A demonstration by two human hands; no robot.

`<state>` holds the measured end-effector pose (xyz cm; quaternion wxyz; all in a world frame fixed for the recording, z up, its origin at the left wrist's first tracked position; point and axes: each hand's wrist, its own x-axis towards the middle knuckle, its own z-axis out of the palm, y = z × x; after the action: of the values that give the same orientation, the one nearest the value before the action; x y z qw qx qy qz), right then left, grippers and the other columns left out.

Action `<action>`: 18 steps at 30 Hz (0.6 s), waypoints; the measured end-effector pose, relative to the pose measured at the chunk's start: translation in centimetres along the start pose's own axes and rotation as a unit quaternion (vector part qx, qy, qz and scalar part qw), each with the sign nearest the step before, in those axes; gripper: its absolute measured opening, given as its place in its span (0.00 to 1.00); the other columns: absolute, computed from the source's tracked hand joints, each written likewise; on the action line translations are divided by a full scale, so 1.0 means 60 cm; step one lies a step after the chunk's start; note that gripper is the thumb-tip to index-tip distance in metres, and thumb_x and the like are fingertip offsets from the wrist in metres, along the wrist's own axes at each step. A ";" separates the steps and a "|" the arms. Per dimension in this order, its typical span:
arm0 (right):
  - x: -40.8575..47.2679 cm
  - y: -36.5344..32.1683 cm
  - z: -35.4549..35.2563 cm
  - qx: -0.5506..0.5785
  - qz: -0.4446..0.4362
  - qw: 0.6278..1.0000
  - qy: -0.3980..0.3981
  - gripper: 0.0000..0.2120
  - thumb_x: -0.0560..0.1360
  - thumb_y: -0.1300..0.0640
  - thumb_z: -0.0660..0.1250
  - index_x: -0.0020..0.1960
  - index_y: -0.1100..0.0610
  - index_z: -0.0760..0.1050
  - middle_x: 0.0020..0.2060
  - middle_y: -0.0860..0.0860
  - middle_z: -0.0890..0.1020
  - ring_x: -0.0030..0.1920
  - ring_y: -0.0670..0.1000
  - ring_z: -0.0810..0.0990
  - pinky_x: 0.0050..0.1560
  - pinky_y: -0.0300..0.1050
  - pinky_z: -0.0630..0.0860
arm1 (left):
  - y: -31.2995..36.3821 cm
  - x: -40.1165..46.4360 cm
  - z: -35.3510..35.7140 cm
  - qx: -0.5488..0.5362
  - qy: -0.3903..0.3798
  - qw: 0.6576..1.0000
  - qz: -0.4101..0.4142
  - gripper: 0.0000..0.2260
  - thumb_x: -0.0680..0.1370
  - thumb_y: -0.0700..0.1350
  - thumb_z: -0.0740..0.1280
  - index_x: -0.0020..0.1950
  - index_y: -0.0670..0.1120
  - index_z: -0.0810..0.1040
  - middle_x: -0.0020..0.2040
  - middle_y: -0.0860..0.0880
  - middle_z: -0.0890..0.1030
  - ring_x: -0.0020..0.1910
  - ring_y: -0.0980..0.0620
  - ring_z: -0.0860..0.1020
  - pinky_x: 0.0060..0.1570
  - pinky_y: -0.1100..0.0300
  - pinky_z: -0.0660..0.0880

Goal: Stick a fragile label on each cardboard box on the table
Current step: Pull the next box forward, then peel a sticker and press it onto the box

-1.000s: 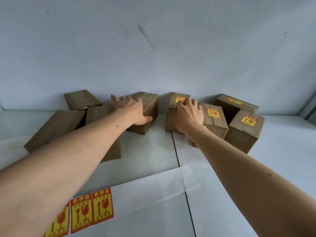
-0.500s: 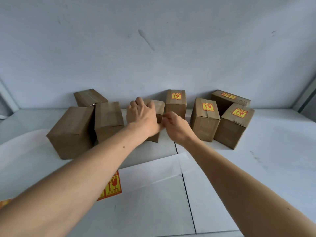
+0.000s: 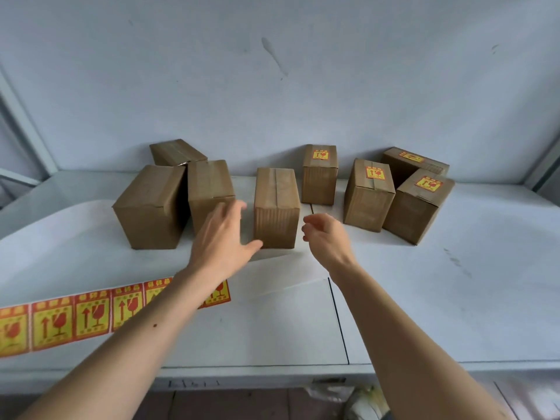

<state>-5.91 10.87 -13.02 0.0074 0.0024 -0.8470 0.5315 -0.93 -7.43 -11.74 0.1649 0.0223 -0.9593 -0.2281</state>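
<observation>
Here, eight cardboard boxes are seen on the white table [image 3: 454,283], set along the pale wall [image 3: 272,86]. An unlabelled middle box [image 3: 276,207] is stood upright nearest the person, its taped top bare. The left hand [image 3: 222,237] is held just left of this box with the fingers spread and relaxed; the thumb tip is seen at the box's lower front corner, though whether it touches cannot be told. The right hand [image 3: 325,234] is held just right of the same box, apart from it, with the fingers loosely curled and nothing gripped. Three more bare boxes [image 3: 151,207] are grouped to the left, close together. Four labelled boxes [image 3: 368,195] are placed to the right, each marked with a yellow and red sticker on top. A strip of fragile labels [image 3: 75,316] is laid flat on the table at the near left, partly hidden under the left forearm, with its empty white backing paper [image 3: 288,271] stretched towards the middle box.
</observation>
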 end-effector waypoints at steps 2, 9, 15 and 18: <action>-0.005 -0.002 0.000 -0.032 0.001 0.999 0.008 0.10 0.76 0.62 0.60 0.49 0.64 0.80 0.47 0.60 0.84 0.49 0.61 0.82 0.47 0.50 0.77 | -0.023 -0.005 -0.010 0.031 -0.088 0.995 -0.038 0.32 0.68 0.57 0.75 0.69 0.50 0.68 0.62 0.49 0.73 0.62 0.48 0.72 0.57 0.48 0.75; -0.034 -0.020 0.016 -0.096 -0.043 0.985 -0.134 0.03 0.71 0.61 0.73 0.42 0.54 0.83 0.36 0.47 0.82 0.38 0.47 0.78 0.34 0.36 0.71 | -0.064 -0.007 -0.044 0.019 -0.299 0.947 -0.114 0.34 0.60 0.60 0.79 0.61 0.52 0.73 0.55 0.53 0.78 0.51 0.52 0.78 0.53 0.52 0.78; -0.058 -0.026 0.053 -0.158 -0.079 0.961 -0.214 0.10 0.68 0.59 0.76 0.49 0.53 0.84 0.37 0.45 0.80 0.35 0.42 0.76 0.32 0.31 0.73 | -0.059 -0.009 -0.049 0.036 -0.345 0.933 -0.101 0.25 0.60 0.47 0.82 0.53 0.51 0.78 0.48 0.51 0.81 0.43 0.51 0.82 0.44 0.53 0.82; -0.065 -0.028 0.068 -0.154 -0.095 0.957 -0.225 0.12 0.66 0.60 0.78 0.49 0.55 0.84 0.41 0.49 0.83 0.38 0.44 0.79 0.38 0.34 0.76 | -0.058 -0.011 -0.043 -0.016 -0.342 0.935 -0.091 0.21 0.63 0.43 0.80 0.53 0.49 0.78 0.46 0.50 0.84 0.41 0.49 0.84 0.42 0.52 0.82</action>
<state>-2.03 6.47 -13.32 -0.1322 0.2012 -0.8942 0.3774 0.42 -11.60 -11.31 -0.1940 0.0273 -0.9478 -0.2516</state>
